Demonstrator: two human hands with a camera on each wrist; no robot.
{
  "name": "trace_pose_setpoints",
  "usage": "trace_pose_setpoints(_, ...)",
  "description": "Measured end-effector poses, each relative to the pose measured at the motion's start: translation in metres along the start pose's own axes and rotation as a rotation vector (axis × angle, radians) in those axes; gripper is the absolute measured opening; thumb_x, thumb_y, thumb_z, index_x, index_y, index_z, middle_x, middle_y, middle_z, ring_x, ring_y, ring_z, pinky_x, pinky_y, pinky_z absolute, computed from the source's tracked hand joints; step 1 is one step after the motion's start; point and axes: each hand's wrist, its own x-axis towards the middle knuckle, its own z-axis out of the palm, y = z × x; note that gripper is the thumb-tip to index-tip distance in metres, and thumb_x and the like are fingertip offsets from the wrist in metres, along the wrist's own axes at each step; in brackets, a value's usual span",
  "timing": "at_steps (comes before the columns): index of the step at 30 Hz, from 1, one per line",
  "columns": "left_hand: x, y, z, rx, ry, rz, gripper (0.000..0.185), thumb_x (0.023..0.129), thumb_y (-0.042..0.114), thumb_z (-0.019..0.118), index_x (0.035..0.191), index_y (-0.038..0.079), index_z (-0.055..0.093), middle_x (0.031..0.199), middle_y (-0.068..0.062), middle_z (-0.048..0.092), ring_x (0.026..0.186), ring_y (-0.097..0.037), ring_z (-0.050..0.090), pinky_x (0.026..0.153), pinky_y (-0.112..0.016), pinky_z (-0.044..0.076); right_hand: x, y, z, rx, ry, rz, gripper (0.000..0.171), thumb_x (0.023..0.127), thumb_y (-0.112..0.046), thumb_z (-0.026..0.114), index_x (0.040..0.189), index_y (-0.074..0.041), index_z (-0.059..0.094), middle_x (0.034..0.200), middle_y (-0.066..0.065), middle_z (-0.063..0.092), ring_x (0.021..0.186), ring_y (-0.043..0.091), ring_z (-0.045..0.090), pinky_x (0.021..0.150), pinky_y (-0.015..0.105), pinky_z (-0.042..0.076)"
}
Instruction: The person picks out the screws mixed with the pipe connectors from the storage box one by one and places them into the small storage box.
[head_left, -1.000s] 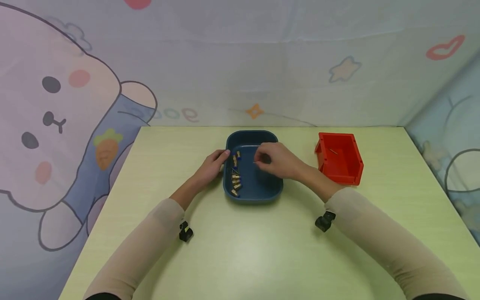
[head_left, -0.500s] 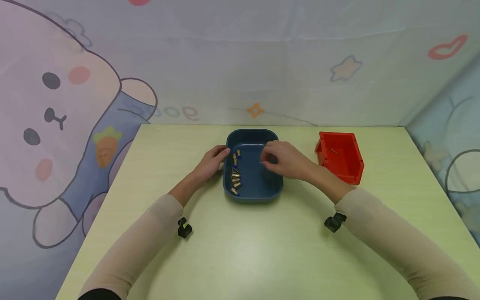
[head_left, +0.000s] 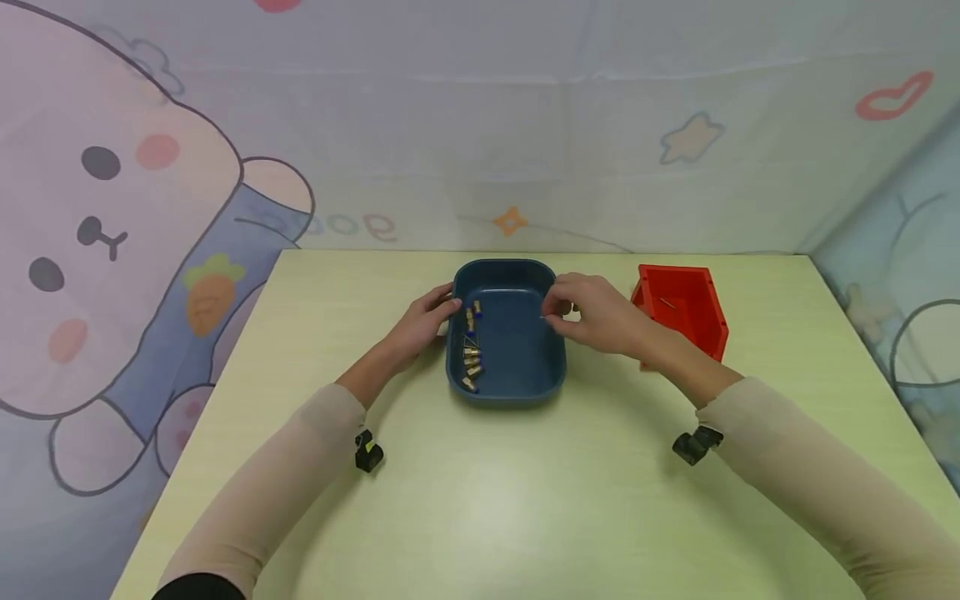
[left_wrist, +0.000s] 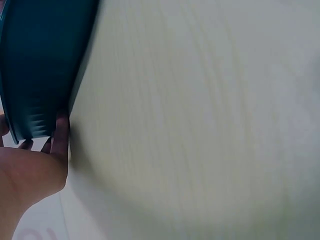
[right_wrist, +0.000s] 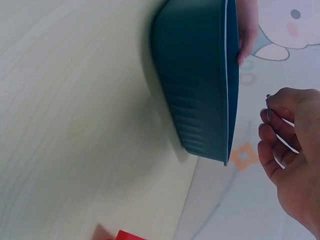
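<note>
My left hand (head_left: 416,329) grips the left wall of a dark blue plastic tray (head_left: 521,354), thumb over the rim and fingers against the outside, as the left wrist view shows. My right hand (head_left: 592,312) is above the tray's right side. Between its thumb and index finger it pinches a small metal screw (right_wrist: 269,108), clearest in the right wrist view. Several brass-coloured pieces (head_left: 472,352) with blue parts lie along the tray's left side. Among them are thin pieces (head_left: 471,341), too small to identify.
A red open-fronted bin (head_left: 693,321) stands on the table right of the tray, partly behind my right forearm. One thin brass-coloured piece (head_left: 667,303) lies in it. Behind the pale table (head_left: 480,500) hangs a printed cloth (head_left: 450,125).
My right hand has moved right, from over the middle of the tray to its right rim, still pinching the screw. My left hand stays on the tray, and the tray has not moved.
</note>
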Motion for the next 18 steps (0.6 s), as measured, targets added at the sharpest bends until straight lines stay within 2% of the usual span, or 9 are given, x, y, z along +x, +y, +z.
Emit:
trace_pose_setpoints(5, 0.000, -0.003, -0.003, -0.003, -0.031, -0.009, 0.063, 0.113, 0.034, 0.052, 0.168, 0.013, 0.029, 0.169, -0.013, 0.036, 0.154, -0.033, 0.036, 0.118, -0.056, 0.043, -0.006, 0.000, -0.005, 0.005, 0.011, 0.016, 0.005, 0.095, -0.004, 0.077, 0.098, -0.008, 0.074, 0.096, 0.003, 0.069, 0.089, 0.026, 0.067, 0.083, 0.045, 0.060)
trace_pose_setpoints(10, -0.001, -0.006, -0.005, -0.024, -0.027, -0.004, 0.062, 0.112, 0.035, 0.055, 0.167, 0.015, 0.034, 0.168, -0.012, 0.038, 0.151, -0.032, 0.040, 0.116, -0.056, 0.045, -0.012, 0.005, -0.012, -0.003, 0.032, 0.058, 0.005, 0.096, -0.005, 0.076, 0.099, -0.009, 0.074, 0.096, 0.002, 0.069, 0.089, 0.027, 0.066, 0.082, 0.046, 0.060)
trace_pose_setpoints(18, 0.001, -0.010, -0.006, -0.006, -0.024, 0.004, 0.062, 0.112, 0.039, 0.056, 0.166, 0.016, 0.036, 0.168, -0.010, 0.038, 0.151, -0.032, 0.041, 0.114, -0.056, 0.048, -0.023, 0.011, -0.031, 0.026, 0.116, 0.137, 0.006, 0.097, -0.004, 0.075, 0.100, -0.010, 0.075, 0.095, 0.001, 0.070, 0.089, 0.025, 0.064, 0.084, 0.044, 0.057)
